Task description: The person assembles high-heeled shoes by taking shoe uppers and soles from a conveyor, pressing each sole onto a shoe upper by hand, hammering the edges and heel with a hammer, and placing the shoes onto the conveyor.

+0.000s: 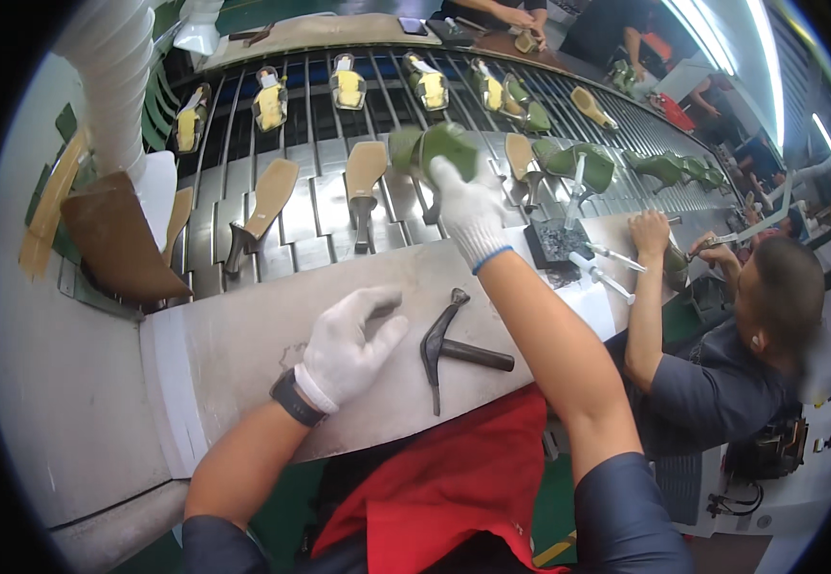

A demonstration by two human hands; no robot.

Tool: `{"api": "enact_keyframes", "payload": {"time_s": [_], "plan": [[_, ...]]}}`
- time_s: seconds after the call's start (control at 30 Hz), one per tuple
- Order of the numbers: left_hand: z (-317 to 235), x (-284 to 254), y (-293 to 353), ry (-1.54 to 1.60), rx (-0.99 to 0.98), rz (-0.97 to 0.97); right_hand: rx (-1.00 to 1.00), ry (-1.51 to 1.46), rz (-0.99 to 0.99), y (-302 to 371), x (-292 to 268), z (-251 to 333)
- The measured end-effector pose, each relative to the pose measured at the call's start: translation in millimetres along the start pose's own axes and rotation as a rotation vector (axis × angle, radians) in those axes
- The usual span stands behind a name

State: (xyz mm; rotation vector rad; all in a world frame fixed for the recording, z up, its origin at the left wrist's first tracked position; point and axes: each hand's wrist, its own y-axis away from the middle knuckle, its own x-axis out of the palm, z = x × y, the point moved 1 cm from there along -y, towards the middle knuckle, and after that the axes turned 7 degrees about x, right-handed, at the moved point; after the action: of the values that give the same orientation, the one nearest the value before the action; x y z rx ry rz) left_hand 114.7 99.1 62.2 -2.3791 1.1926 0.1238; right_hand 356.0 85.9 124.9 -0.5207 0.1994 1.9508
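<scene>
My right hand (470, 206), in a white knit glove with a blue cuff edge, reaches out over the conveyor. Its fingers are closed on a green shoe upper (447, 145), blurred by motion. My left hand (350, 346), in a white glove, hovers over the metal worktable (234, 330) with thumb and fingers apart and holds nothing. Beside it on the table lies a shoemaker's hammer (473, 355) with a dark curved head. Tan heeled soles (366, 168) stand along the near side of the conveyor, one just left of the green upper.
Farther back on the conveyor (315, 163) sit several shoe parts with yellow insides (347, 84). Green shoes (588, 167) continue rightward. A black block (557, 244) and syringes (607, 277) lie at the table's right end. A co-worker (750, 335) works close on my right. A brown panel (114, 239) stands at left.
</scene>
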Motion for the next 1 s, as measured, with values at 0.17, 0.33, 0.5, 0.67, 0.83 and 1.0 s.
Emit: {"api": "enact_keyframes", "payload": {"time_s": [0.17, 0.33, 0.5, 0.67, 0.83, 1.0], "plan": [[2.5, -1.6, -1.4, -0.119, 0.042, 0.013, -0.112, 0.185, 0.125, -55.2, 0.7, -16.3], [3.0, -5.4, -4.1, -0.213, 0.134, 0.025, -0.386, 0.862, -0.004, -142.7, -18.5, 3.4], [0.8, -9.3, -8.2, -0.203, 0.192, 0.027, -0.094, 1.556, 0.439, -241.1, -37.7, -73.3], [4.3, -14.0, -5.5, -0.149, 0.167, 0.026, -0.151, 1.347, 0.196, -239.2, -41.2, -94.1], [6.4, -21.0, -2.7, -0.195, 0.218, 0.064, -0.338, 1.135, 0.038, -171.2, -87.5, 32.7], [15.2, -28.8, 19.6, 0.327, -0.148, -0.043, -0.81, 0.894, 0.443, 10.0, -101.8, 104.1]]}}
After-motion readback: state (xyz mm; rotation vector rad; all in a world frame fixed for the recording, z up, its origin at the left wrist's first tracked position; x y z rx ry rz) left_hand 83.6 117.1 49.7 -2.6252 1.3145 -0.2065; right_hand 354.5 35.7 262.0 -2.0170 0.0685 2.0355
